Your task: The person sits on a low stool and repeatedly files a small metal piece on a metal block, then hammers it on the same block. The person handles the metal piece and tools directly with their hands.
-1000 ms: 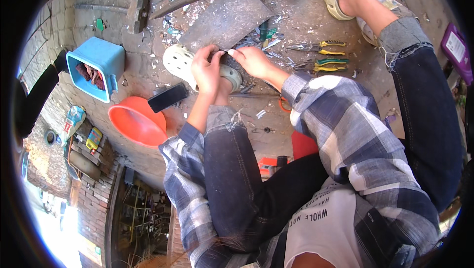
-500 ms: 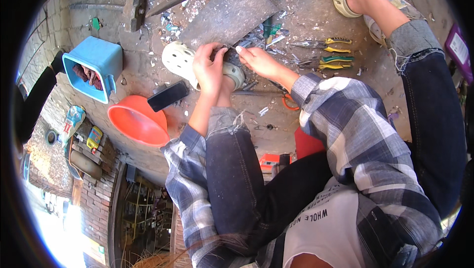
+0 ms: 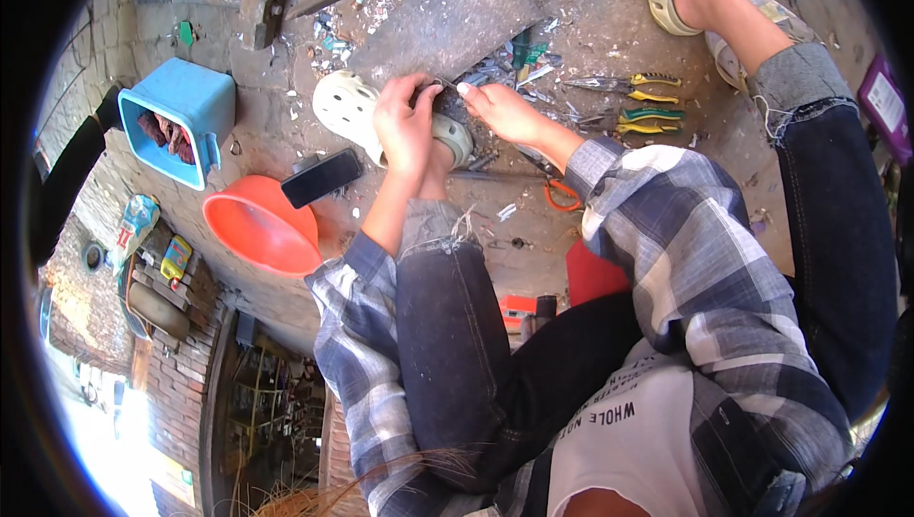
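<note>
Narrow pinch in left hand, thin piece at fingertips; right hand at 3 o'clock, unclear whether gripping it. Probably best: pinch near the end, small moves, toward plate at 12 o'clock, clear of pliers at 3.

Black lettering on white shirt
</note>
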`<control>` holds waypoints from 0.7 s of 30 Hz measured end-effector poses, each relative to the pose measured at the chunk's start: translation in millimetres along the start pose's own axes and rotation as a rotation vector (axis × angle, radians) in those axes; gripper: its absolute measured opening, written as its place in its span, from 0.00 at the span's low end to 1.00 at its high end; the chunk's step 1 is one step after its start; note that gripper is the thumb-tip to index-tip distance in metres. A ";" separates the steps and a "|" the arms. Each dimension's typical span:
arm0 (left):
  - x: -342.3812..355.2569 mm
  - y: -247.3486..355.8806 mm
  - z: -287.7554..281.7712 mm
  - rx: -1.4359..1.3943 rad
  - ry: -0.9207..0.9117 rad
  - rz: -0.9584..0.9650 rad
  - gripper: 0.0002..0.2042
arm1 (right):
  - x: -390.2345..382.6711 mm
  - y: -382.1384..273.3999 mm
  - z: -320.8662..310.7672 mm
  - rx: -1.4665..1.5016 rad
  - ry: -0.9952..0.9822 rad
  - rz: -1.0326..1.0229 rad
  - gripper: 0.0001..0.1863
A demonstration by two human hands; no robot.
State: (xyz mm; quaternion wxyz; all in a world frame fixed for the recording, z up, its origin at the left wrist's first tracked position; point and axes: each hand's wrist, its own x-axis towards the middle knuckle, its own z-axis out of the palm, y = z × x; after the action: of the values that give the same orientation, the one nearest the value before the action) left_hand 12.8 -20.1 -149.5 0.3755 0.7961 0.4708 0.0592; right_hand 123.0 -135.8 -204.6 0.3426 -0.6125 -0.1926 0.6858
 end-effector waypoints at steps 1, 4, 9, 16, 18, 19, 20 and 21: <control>-0.2 -0.4 -0.2 -0.004 0.002 0.000 0.08 | -0.7 -2.2 -0.8 -0.029 0.006 -0.017 0.36; 0.2 -2.3 0.1 -0.018 0.008 0.006 0.07 | -2.7 -8.3 4.6 -0.113 0.082 -0.027 0.36; 2.1 -3.0 1.7 -0.022 0.009 0.032 0.07 | -3.7 -14.6 5.3 -0.242 0.101 0.042 0.34; 1.1 -3.2 2.5 -0.023 0.009 0.028 0.08 | -11.4 -26.9 13.9 -0.358 0.234 0.077 0.29; 1.3 -4.9 2.7 -0.024 0.009 0.015 0.08 | -12.6 -31.9 19.5 -0.401 0.276 0.100 0.28; 1.0 -4.4 1.3 -0.028 0.010 0.000 0.08 | -13.3 -32.7 20.3 -0.404 0.282 0.086 0.28; 0.3 -3.8 -0.2 -0.033 0.011 -0.016 0.08 | -13.8 -33.5 20.9 -0.407 0.288 0.072 0.28; -1.1 -3.1 -1.7 -0.021 0.006 -0.013 0.08 | -14.7 -34.2 21.9 -0.411 0.294 0.058 0.28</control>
State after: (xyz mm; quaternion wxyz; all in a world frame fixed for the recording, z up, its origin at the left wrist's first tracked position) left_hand 9.3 -19.2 -150.1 0.3828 0.7889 0.4764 0.0644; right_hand 109.9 -119.1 -166.9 0.2154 -0.7677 -0.2583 0.5454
